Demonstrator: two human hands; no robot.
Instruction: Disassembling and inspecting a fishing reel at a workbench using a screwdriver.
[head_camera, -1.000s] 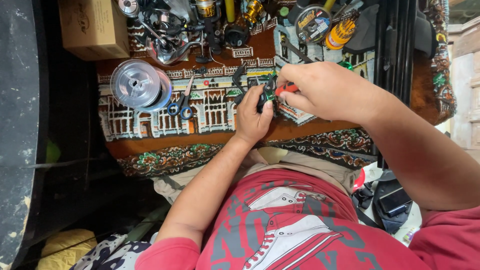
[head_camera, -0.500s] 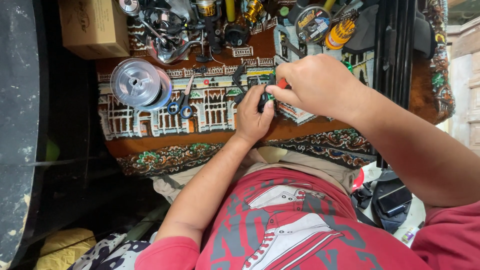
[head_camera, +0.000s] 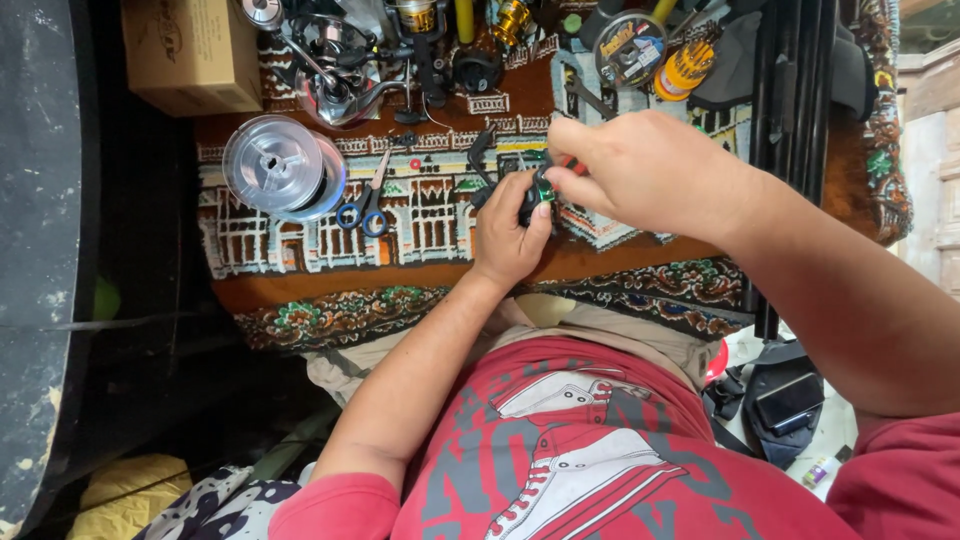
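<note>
So the person's left hand (head_camera: 510, 235) is wrapped around a small dark fishing reel (head_camera: 535, 195) with green bits on it, holding it just above the patterned rug (head_camera: 300, 250) that covers the table, roughly in the middle of the spread and right in front of their belly. The fingers are closed snug on the reel body, so that hand is clamped on it. The right hand (head_camera: 650, 170) comes in from the right side and slightly above, fingertips pinched together right at the top edge of the reel, where something small and red peeks out between them; I honestly can't tell what that red thing is, or whether the fingers grip it or the reel itself. The key relation: the reel sits directly to the left of the right hand's fingertips, touching them, with the left hand cupping it from below, so both hands meet on the same little object and neither has to reach. The reel's long axis is hard to read since the hands cover most of it. Off to the left lie blue-handled scissors (head_camera: 362, 205) and a big clear line spool (head_camera: 280, 165), well apart from the hands. A cardboard box (head_camera: 190, 50) sits at the far left corner.
</note>
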